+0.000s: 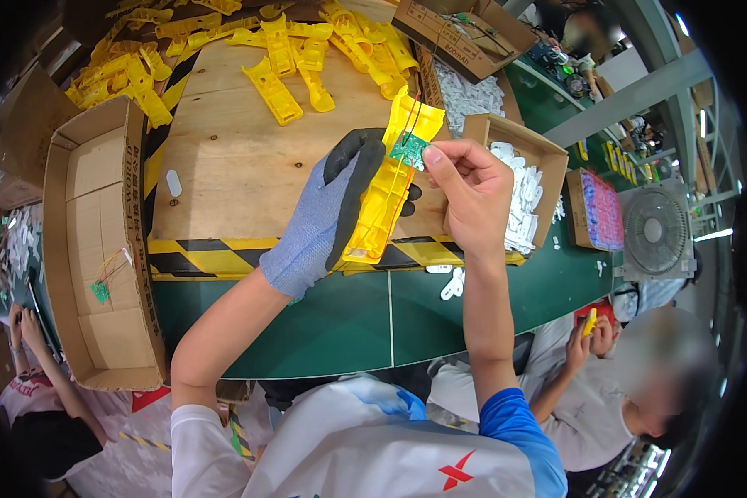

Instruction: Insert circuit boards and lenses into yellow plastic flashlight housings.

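Observation:
My left hand [338, 195], in a grey-blue work glove with black coating, is wrapped round a yellow plastic housing [378, 217], an open half shell held tilted above the wooden board. Bare, my right hand [473, 187] pinches the edge of a small green circuit board [408, 150] between thumb and fingers. The circuit board sits at the upper part of the housing, over its hollow; whether it is seated there I cannot tell. Thin red and black wires [415, 114] run from it, one along the inside of the housing.
More yellow housings [280, 79] are heaped at the back of the wooden board [224, 158]. At left stands a cardboard box [100, 332] with another wired circuit board [100, 290]. White plastic parts [523, 195] fill a box at right, before a fan [656, 230]. Other people sit nearby.

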### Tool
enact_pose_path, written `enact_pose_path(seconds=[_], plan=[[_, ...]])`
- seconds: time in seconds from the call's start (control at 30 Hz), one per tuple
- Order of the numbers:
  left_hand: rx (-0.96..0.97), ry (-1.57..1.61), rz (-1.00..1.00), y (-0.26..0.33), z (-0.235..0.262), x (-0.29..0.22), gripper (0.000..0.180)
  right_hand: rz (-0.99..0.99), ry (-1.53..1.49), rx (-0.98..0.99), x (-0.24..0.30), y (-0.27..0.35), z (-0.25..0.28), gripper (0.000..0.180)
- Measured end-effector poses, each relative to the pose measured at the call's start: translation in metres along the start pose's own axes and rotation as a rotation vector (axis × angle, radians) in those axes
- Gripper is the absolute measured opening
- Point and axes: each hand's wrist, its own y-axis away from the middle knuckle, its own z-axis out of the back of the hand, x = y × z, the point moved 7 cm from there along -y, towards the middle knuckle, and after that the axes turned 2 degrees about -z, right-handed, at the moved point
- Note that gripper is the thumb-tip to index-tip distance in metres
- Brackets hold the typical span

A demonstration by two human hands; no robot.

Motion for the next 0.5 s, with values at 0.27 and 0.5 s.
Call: enact_pose_path(seconds=[0.27, 0.5], plan=[[-0.089, -0.106, -0.026, -0.007, 0.003, 0.0, 0.031, -0.052, 0.002, -0.019, -0.003, 0.004, -0.007, 0.013], [-0.126, -0.159, -0.062, -0.005, 0.005, -0.005, 0.022, -0.158, -0.114, 0.028, -0.011, 0.003, -0.013, 0.017]])
